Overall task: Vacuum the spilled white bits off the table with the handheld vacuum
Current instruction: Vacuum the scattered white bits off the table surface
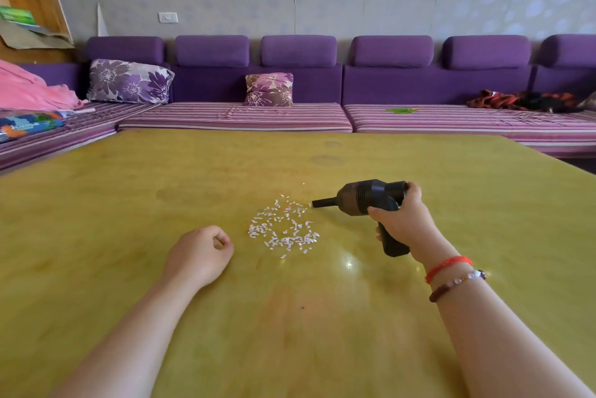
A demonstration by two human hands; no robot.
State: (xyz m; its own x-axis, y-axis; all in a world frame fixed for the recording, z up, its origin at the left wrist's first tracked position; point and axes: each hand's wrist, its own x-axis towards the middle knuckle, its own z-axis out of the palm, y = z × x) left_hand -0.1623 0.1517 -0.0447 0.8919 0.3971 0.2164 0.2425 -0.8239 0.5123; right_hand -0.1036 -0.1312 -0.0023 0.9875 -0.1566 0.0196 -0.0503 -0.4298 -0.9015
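Head view shows the right hand (401, 220) gripping the black pistol-shaped handheld vacuum (364, 197), its nozzle just beside loose white paper bits (283, 226) lying between both hands on the yellow-green tabletop (129, 204), left hand (200, 252) loosely curled, empty; exhaust or a quick sweep could scatter them.

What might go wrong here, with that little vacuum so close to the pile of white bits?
1. The nozzle of the handheld vacuum, gripped by the right hand, points at the pile's far right edge; air or a knock might scatter the light white bits across the table.
2. One stray bit lies beyond the pile and may be missed.
3. The left hand rests near the pile and could brush bits away.
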